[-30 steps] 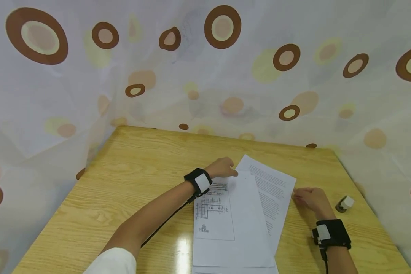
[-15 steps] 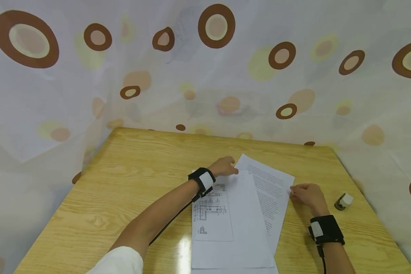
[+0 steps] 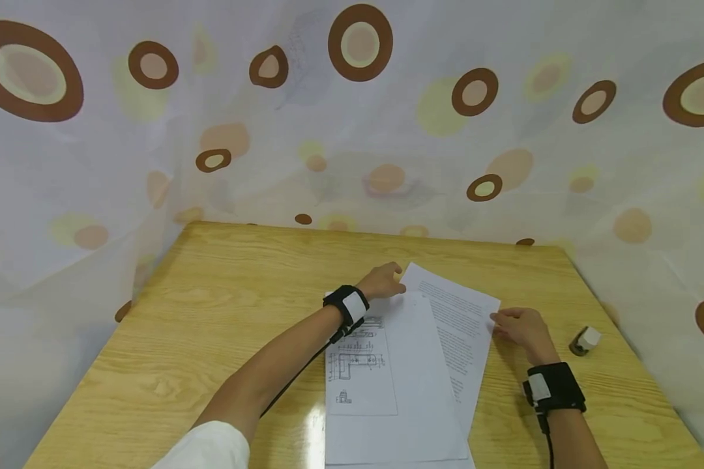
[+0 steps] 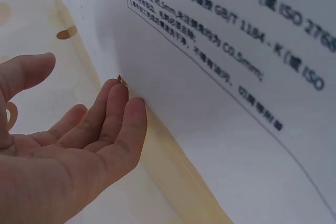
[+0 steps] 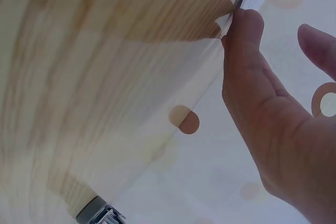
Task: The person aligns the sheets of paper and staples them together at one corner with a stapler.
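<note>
A white sheet with a line drawing (image 3: 422, 391) lies on a stack of papers near the front middle of the table. From beneath it a sheet of printed text (image 3: 457, 312) sticks out, turned at an angle to the upper right. My left hand (image 3: 381, 281) is at the far edge of the papers; in the left wrist view its fingertips (image 4: 137, 109) touch the paper edge, with the thumb apart. At the text sheet's right edge is my right hand (image 3: 525, 329). Its fingers (image 5: 247, 27) touch that edge lightly, thumb held away.
A small dark bottle with a white cap (image 3: 585, 341) stands on the wooden table (image 3: 240, 273), right of my right hand. A patterned white curtain (image 3: 328, 130) borders the table at the back and sides. Cables run from both wristbands (image 3: 554, 387).
My right hand has shifted slightly left, staying at the text sheet's edge. The head view has swung a little, and the papers lie almost as before.
</note>
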The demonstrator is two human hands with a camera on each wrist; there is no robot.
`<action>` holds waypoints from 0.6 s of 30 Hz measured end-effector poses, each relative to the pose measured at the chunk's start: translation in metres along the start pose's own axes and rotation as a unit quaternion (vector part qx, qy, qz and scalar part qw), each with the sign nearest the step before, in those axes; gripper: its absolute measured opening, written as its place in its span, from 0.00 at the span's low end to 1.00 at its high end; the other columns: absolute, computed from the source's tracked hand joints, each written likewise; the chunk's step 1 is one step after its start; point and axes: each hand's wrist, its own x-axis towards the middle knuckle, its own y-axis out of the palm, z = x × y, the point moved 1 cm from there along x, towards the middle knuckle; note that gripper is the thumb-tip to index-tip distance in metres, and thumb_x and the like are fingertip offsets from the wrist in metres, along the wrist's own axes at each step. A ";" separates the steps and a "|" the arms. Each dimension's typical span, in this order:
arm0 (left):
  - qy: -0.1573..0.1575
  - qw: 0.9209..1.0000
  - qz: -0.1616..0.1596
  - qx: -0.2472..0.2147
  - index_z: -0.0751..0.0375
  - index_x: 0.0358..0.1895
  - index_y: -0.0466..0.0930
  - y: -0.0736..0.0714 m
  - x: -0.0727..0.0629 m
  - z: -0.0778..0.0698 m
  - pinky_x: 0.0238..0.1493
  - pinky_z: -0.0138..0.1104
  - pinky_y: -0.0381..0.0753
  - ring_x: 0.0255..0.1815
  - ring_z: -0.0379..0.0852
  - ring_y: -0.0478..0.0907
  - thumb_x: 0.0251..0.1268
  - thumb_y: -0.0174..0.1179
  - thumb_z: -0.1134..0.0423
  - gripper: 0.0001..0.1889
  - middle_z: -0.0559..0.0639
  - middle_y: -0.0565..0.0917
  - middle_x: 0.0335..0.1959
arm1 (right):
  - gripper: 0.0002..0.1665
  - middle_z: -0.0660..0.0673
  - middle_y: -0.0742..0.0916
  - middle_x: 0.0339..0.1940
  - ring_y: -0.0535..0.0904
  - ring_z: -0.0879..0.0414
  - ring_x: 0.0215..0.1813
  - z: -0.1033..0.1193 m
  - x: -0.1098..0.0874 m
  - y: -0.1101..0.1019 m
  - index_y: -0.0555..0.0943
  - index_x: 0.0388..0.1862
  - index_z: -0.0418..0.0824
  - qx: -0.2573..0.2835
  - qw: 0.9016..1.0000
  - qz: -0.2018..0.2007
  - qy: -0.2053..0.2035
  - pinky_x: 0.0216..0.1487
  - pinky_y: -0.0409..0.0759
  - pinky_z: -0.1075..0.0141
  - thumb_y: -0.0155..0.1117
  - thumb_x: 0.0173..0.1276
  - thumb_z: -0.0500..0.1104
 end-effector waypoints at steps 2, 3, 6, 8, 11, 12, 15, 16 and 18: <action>-0.001 1.000 0.004 -0.002 0.64 0.70 0.67 0.001 0.002 -0.001 0.61 0.42 0.71 0.63 0.51 0.73 0.72 0.58 0.61 0.26 0.58 0.75 0.66 | 0.34 0.22 0.77 0.59 0.84 0.41 0.48 -0.001 0.001 0.001 0.68 0.65 0.18 0.003 1.000 -0.003 0.002 0.51 0.80 0.52 0.56 0.77 0.47; -0.002 1.000 0.006 -0.003 0.64 0.70 0.67 0.002 0.004 -0.001 0.61 0.42 0.71 0.63 0.51 0.73 0.72 0.58 0.61 0.26 0.58 0.75 0.66 | 0.34 0.23 0.78 0.58 0.85 0.43 0.47 -0.001 0.002 0.001 0.68 0.65 0.18 0.004 1.000 -0.004 0.003 0.50 0.80 0.53 0.56 0.77 0.47; -0.003 1.000 0.011 -0.004 0.64 0.69 0.68 0.004 0.010 0.000 0.61 0.41 0.71 0.63 0.51 0.73 0.72 0.58 0.61 0.26 0.58 0.74 0.66 | 0.34 0.26 0.81 0.54 0.84 0.47 0.44 -0.002 0.003 0.002 0.68 0.65 0.19 0.012 1.000 -0.007 0.007 0.49 0.80 0.54 0.57 0.76 0.47; 0.007 1.000 0.003 -0.001 0.63 0.69 0.69 0.008 0.019 0.005 0.59 0.40 0.73 0.63 0.50 0.73 0.71 0.58 0.59 0.26 0.57 0.75 0.66 | 0.34 0.27 0.83 0.51 0.84 0.50 0.42 -0.003 0.004 0.003 0.68 0.66 0.19 0.018 1.000 -0.006 0.009 0.49 0.79 0.54 0.57 0.76 0.47; 0.009 1.000 0.000 -0.001 0.64 0.68 0.69 0.009 0.021 0.005 0.60 0.40 0.72 0.64 0.50 0.73 0.70 0.59 0.59 0.26 0.57 0.75 0.66 | 0.35 0.28 0.84 0.51 0.84 0.52 0.41 -0.005 0.005 0.004 0.64 0.69 0.19 0.027 1.000 -0.004 0.013 0.51 0.77 0.53 0.56 0.77 0.46; 0.011 1.000 -0.002 -0.002 0.64 0.69 0.69 0.009 0.021 0.004 0.60 0.40 0.72 0.64 0.50 0.73 0.70 0.59 0.59 0.26 0.57 0.75 0.66 | 0.36 0.28 0.84 0.51 0.83 0.52 0.41 -0.005 0.005 0.004 0.62 0.70 0.19 0.030 0.999 -0.004 0.016 0.51 0.77 0.53 0.56 0.77 0.45; 0.010 1.000 -0.005 -0.017 0.65 0.70 0.67 0.006 0.014 -0.002 0.62 0.41 0.71 0.65 0.51 0.72 0.71 0.58 0.61 0.27 0.58 0.73 0.68 | 0.40 0.28 0.84 0.51 0.83 0.54 0.40 -0.006 0.007 0.004 0.55 0.73 0.19 0.039 0.999 -0.008 0.021 0.52 0.76 0.52 0.56 0.77 0.45; 0.010 1.000 -0.008 -0.018 0.65 0.70 0.67 0.007 0.014 -0.002 0.61 0.41 0.71 0.64 0.51 0.73 0.71 0.58 0.62 0.27 0.58 0.74 0.67 | 0.40 0.29 0.84 0.51 0.83 0.54 0.40 -0.006 0.007 0.003 0.54 0.74 0.20 0.041 0.999 -0.009 0.022 0.51 0.76 0.54 0.56 0.77 0.45; 0.012 1.000 -0.014 -0.023 0.65 0.70 0.67 0.007 0.016 -0.002 0.59 0.41 0.73 0.60 0.51 0.75 0.71 0.58 0.63 0.27 0.59 0.75 0.65 | 0.41 0.28 0.83 0.51 0.83 0.52 0.41 -0.006 0.007 0.003 0.54 0.74 0.20 0.040 0.999 -0.011 0.021 0.50 0.77 0.55 0.56 0.77 0.46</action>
